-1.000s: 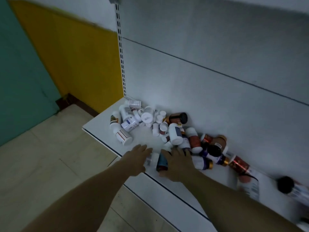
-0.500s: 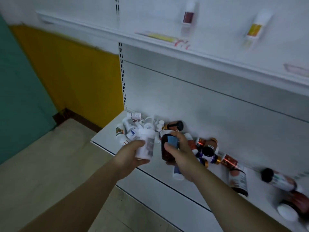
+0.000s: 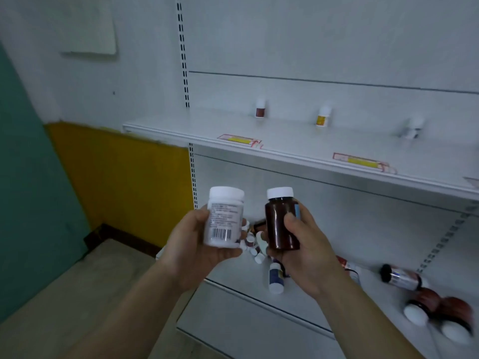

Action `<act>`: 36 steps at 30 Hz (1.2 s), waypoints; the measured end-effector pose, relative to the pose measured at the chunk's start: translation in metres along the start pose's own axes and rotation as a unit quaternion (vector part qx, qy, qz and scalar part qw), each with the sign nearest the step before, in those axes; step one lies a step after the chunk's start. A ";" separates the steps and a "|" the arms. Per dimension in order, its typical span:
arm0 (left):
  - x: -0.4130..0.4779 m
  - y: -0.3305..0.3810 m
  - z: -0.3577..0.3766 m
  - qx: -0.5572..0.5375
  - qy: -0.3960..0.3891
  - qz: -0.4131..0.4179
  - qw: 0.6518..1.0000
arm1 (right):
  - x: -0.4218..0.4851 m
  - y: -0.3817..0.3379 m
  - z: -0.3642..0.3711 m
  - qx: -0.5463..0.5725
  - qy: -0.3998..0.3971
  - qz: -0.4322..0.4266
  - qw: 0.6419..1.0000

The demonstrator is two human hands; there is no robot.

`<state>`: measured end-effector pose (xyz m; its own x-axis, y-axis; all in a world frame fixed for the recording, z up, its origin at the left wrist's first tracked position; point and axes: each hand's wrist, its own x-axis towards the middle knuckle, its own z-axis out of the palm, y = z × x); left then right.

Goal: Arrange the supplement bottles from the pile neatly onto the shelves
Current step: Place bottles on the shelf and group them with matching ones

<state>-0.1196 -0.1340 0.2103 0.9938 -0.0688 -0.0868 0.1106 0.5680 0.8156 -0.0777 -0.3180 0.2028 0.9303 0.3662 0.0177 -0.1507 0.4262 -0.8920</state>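
My left hand (image 3: 193,251) grips a white bottle (image 3: 225,218) with a white cap and a barcode label, held upright in front of me. Beside it my right hand (image 3: 307,244) grips a brown bottle (image 3: 280,221) with a white cap, also upright. Both are raised above the pile of bottles (image 3: 259,251) on the bottom shelf (image 3: 305,299), which my hands partly hide. The upper shelf (image 3: 298,143) carries three small upright bottles: a brown-labelled one (image 3: 260,108), a yellow-labelled one (image 3: 322,117) and a blurred white one (image 3: 412,128).
More bottles lie on their sides at the bottom shelf's right: a black-capped one (image 3: 400,277) and two brown ones (image 3: 438,310). A blue-labelled bottle (image 3: 275,278) lies near the shelf front. Price tags (image 3: 239,140) sit on the upper shelf edge. A slotted upright (image 3: 184,60) bounds the shelves' left side.
Both hands took a bottle each from the pile and lifted them. My view tilted upward, bringing the upper shelf and its three bottles into sight.
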 end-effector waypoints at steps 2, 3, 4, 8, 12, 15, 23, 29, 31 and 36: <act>-0.008 0.004 0.022 0.009 -0.005 0.022 1.000 | -0.015 -0.020 -0.002 0.000 0.003 -0.026 1.000; -0.010 0.004 0.034 0.014 -0.003 0.034 0.999 | -0.023 -0.030 -0.004 0.001 0.004 -0.034 0.999; -0.013 0.003 0.048 0.022 -0.002 0.046 0.999 | -0.029 -0.040 -0.009 0.002 0.005 -0.038 0.999; -0.015 -0.004 0.113 0.043 -0.029 0.064 0.997 | -0.058 -0.090 -0.043 -0.004 0.021 -0.056 0.998; -0.006 -0.025 0.190 -0.011 -0.094 0.026 0.995 | -0.099 -0.146 -0.092 -0.045 0.048 -0.130 0.989; 0.007 -0.054 0.248 -0.027 -0.121 -0.002 0.992 | -0.132 -0.182 -0.132 -0.101 0.121 -0.176 0.972; 0.024 -0.131 0.360 -0.031 -0.253 -0.088 0.963 | -0.205 -0.238 -0.226 -0.105 0.270 -0.214 0.933; 0.033 -0.166 0.421 -0.023 -0.334 -0.098 0.937 | -0.256 -0.264 -0.256 -0.101 0.372 -0.254 0.887; 0.040 -0.176 0.442 -0.014 -0.356 -0.099 0.929 | -0.270 -0.274 -0.262 -0.101 0.401 -0.261 0.872; 0.043 -0.205 0.483 0.012 -0.436 -0.109 0.893 | -0.301 -0.296 -0.278 -0.072 0.476 -0.255 0.839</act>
<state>-0.1023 -0.6498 0.3159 0.5641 -0.7942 0.2260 0.2896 0.4466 0.8466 -0.2205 -0.7848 0.3358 0.7173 -0.6887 0.1060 0.3256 0.1968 -0.9248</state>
